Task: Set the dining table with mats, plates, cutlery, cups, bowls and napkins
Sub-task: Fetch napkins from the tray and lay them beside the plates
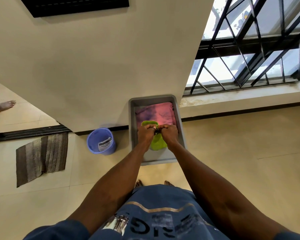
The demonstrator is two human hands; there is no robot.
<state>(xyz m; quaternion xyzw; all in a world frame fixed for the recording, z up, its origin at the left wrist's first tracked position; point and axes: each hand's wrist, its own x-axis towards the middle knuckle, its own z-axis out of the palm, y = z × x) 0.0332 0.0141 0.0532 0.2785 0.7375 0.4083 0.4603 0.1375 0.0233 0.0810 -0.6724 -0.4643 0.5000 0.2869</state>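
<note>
Flanking grey tub (180, 122), blue bucket (101, 141), striped mat (42, 156)

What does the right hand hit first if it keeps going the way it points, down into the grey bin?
Probably the pink cloth lying in the grey bin, just beyond the green cloth that the right hand grips. Depth is unclear.

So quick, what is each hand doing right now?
Left hand: gripping the green cloth.
Right hand: gripping the same cloth.
</note>
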